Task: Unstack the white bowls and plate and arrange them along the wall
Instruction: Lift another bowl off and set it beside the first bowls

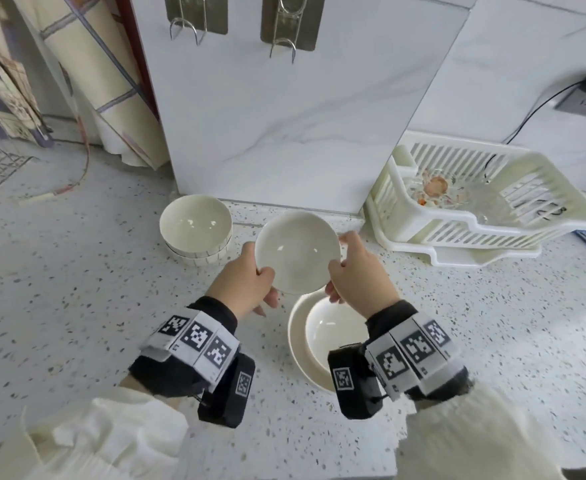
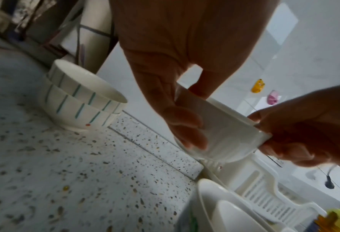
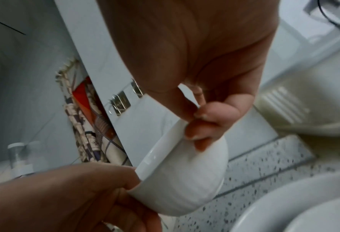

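Bowl (image 1: 298, 251) lifted off the counter (image 1: 77, 306), left hand (image 1: 246, 284) and right hand (image 1: 357, 271) both gripping its rim; another bowl (image 1: 333, 330) in plate (image 1: 296, 344) below

Open speckled countertop (image 1: 77, 306) at left and front.
Striped stacked bowls (image 1: 196, 230) and white plastic dish rack (image 1: 475, 216) crowd the wall edge.

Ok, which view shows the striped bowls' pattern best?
Left wrist: it sees the striped bowls side-on, two nested, green stripes clear. The head view looks down into them, with only faint lines on the lower one. The right wrist view doesn't show them.
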The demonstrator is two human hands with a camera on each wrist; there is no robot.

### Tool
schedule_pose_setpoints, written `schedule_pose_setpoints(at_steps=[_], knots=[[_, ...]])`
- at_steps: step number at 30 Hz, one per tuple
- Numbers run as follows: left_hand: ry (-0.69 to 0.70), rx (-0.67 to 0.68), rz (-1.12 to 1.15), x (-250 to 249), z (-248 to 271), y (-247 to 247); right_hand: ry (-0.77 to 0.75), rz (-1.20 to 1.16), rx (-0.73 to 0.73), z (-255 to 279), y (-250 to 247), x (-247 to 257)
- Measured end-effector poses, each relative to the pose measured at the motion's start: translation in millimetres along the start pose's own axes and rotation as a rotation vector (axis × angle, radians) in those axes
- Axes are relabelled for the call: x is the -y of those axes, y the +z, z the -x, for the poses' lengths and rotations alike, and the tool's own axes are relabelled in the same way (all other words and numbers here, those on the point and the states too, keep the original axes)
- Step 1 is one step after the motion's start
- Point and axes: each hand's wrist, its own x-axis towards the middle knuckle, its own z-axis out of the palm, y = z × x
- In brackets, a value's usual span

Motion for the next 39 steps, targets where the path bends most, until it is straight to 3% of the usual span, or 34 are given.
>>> schedule_pose_setpoints(at_steps=[5,9,17,31,39], knots=[[-0.105,0.014,0.129,19,-36,-16,0.163,-0.228,0.160,-39,16,9],[-0.167,0.043,0.209,28,-62,-14,0.230,-0.364,0.184,-56,14,7],[-0.262,-0.040,0.195,41,-91,-1,0.159,-0.252,0.192,-57,8,-10],[-0.185,-0.021,0.174,36,-89,8,0.145,-0.202,0.123,-34,-6,-38],[0.002,-0.129,0.117,25,-40,13,0.115,0.274,-0.024,5,-13,-68]])
